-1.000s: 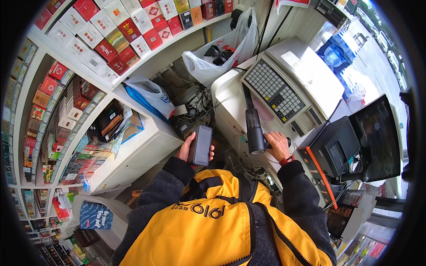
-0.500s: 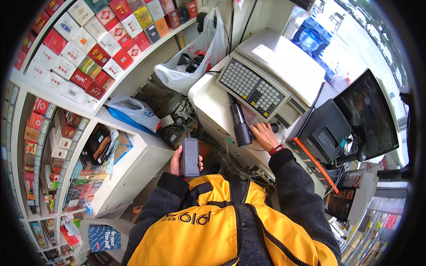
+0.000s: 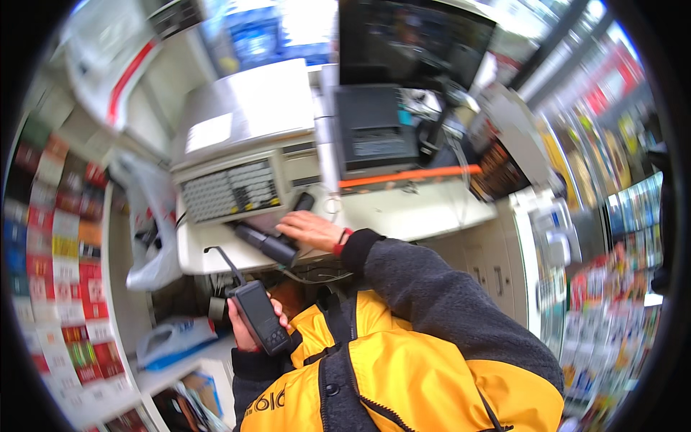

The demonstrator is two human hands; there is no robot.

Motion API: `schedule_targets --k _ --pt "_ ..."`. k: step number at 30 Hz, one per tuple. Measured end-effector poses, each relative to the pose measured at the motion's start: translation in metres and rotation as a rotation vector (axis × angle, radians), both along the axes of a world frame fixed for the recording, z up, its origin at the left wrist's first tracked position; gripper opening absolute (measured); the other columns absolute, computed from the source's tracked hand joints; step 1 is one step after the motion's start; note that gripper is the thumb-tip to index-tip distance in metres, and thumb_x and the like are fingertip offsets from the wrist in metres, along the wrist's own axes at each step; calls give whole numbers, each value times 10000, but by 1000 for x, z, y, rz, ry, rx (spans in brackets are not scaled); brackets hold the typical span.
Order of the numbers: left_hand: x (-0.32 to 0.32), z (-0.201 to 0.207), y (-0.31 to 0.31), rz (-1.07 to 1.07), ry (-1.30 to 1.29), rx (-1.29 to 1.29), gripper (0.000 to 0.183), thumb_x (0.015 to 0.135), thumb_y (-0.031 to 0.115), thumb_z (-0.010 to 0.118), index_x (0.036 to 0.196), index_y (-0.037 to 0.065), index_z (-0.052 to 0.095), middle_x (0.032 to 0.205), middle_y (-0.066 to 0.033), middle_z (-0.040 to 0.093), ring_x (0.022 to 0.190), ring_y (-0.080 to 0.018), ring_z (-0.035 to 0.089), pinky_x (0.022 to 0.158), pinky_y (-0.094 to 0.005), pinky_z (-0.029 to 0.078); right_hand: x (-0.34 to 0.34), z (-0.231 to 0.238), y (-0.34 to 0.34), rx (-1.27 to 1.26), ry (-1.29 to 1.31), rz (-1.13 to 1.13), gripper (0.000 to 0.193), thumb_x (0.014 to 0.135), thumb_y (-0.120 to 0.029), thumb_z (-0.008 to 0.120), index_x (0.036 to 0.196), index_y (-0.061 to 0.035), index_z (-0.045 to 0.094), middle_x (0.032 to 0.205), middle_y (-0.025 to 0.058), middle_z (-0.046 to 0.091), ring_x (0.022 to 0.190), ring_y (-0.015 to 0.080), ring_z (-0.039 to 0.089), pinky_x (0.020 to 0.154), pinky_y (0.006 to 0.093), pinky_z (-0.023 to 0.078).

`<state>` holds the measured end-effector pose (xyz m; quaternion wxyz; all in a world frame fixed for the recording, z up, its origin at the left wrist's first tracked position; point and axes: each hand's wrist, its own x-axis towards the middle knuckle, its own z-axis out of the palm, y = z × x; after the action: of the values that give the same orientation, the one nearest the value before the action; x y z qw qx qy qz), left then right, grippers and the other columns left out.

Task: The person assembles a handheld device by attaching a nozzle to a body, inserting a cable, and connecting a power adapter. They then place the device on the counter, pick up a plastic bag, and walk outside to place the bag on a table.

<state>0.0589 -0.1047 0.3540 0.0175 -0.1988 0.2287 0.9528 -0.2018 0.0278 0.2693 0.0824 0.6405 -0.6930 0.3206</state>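
Observation:
My left hand is wrapped round a black rectangular handheld device, held upright-tilted in front of my chest, with a dark cable coming off its top end. My right hand lies over the white counter, fingers stretched out and holding nothing. Beside its fingertips is a black cylindrical object, lying on its side near the front edge; whether they touch I cannot tell. A small black item sits just beyond the fingers. Behind these stands a weighing scale with a keypad.
Behind the counter are a black printer-like machine and a dark monitor. An orange strip runs along the machine's front. Cigarette-pack shelves and a hanging white plastic bag are at left. Goods shelves fill the right.
My view has swung rightward, bringing the counter across the middle. The device in my left hand has tilted and its cable now shows. My right hand stays by the cylinder, its fingers straighter.

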Motion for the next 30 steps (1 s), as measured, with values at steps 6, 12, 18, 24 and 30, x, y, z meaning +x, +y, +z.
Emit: schedule_targets --k 6,12,18,24,30 --pt "-55 4 5 -409 41 59 863 880 777 286 1254 28 494 1138 -205 572 848 -343 651 673 -494 571 43 20 70 -83 -163 -337 409 777 9 573 1184 -14 544 1111 130 575 1075 307 550 935 390 450" --pt "-106 12 51 -727 4 162 816 877 781 296 1248 87 512 1080 -172 569 843 -312 623 694 -454 557 118 1 213 -239 -463 -985 317 790 -22 655 1104 -29 614 967 121 620 915 303 610 816 367 503" --pt "-136 14 117 -859 -61 174 766 871 785 319 1209 126 517 1001 -122 551 819 -267 573 725 -413 530 200 -24 351 -713 -945 -1570 169 916 -57 594 1056 6 666 863 101 701 763 147 675 717 283 558" --pt "-146 10 178 -859 -65 130 777 865 800 287 1219 148 516 1001 -107 547 821 -254 563 748 -405 525 241 -52 434 -868 -1069 -1710 142 916 -23 584 1025 43 647 843 110 686 748 146 668 686 267 563" --pt "-140 14 248 -785 -83 145 776 864 793 321 1205 123 511 998 -104 534 820 -248 564 723 -416 541 223 -79 486 -766 -1358 -1603 152 930 -52 577 1037 31 648 844 96 691 710 135 659 657 253 539"
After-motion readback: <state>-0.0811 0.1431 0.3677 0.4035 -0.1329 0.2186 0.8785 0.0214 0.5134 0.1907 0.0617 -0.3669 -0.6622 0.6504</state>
